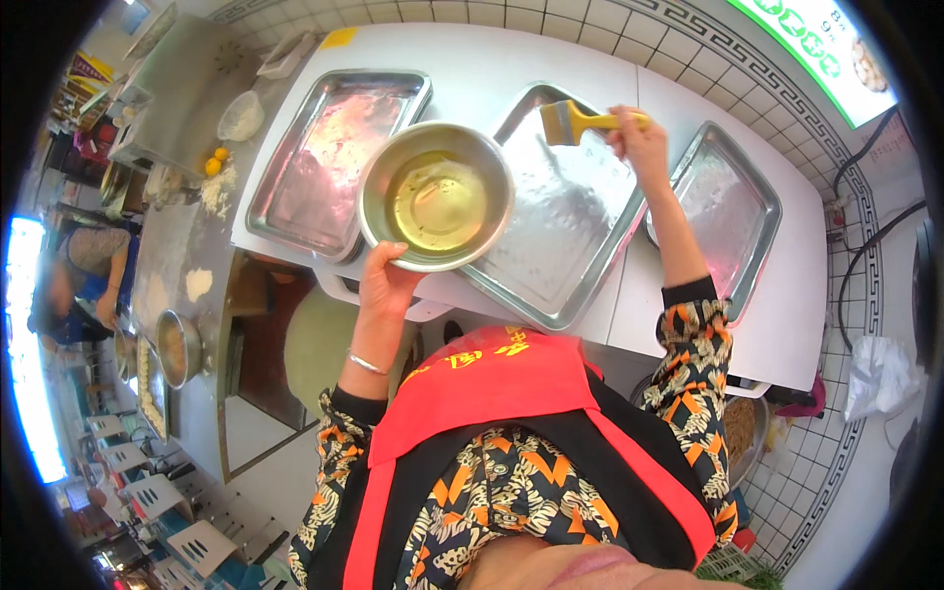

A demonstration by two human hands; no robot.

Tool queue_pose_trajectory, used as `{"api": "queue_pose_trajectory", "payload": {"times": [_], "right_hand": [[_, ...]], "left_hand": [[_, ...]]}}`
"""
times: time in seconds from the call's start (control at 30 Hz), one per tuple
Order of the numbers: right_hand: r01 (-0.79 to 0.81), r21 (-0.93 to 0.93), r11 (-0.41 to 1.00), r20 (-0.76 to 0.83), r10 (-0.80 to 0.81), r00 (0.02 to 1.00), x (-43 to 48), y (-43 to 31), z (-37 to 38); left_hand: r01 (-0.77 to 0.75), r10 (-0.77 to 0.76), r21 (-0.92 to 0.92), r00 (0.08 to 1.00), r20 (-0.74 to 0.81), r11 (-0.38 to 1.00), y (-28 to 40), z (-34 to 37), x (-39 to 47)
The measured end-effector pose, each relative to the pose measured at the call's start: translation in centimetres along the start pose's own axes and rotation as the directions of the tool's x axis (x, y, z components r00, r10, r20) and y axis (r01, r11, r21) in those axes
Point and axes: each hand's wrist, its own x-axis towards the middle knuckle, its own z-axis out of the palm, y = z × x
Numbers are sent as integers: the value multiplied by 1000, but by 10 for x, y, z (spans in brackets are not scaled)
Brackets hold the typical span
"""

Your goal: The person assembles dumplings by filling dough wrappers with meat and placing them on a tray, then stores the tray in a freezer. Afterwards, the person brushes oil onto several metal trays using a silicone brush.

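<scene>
My left hand [391, 276] grips the near rim of a round steel bowl [372, 184], which holds a clear yellow liquid [442, 203], likely oil. The bowl is held above the gap between two metal trays and hides part of both. In my right hand [638, 144] is the yellow handle of a flat bristle brush [564, 124]. Its bristles point left, over the far part of the middle metal tray [560, 236]. That tray has a shiny, wet-looking base. To the left lies another metal tray [332, 155], and a third metal tray [719, 192] sits at the right, partly behind my right forearm.
The trays rest on a white table [472, 55] against a tiled wall [619, 29]. On the left is a steel worktop [166, 243] with flour, two orange fruits [216, 162] and a bowl of filling [177, 350]. Another person [88, 265] stands beyond it. Cables [870, 236] run along the right wall.
</scene>
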Motion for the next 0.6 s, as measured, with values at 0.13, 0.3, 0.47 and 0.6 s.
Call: {"api": "queue_pose_trajectory", "payload": {"times": [0.13, 0.3, 0.47, 0.6], "right_hand": [[408, -455, 791, 311, -288, 906, 34, 16, 17], [647, -572, 504, 581, -307, 754, 45, 12, 38], [652, -352, 672, 704, -269, 657, -18, -2, 79], [327, -212, 921, 738, -68, 671, -93, -29, 93]], "left_hand": [[-75, 75, -14, 995, -59, 997, 7, -5, -19], [-147, 147, 11, 980, -135, 989, 15, -19, -35], [-186, 183, -13, 973, -143, 982, 23, -31, -41], [-191, 183, -51, 974, -131, 980, 30, -35, -42]]}}
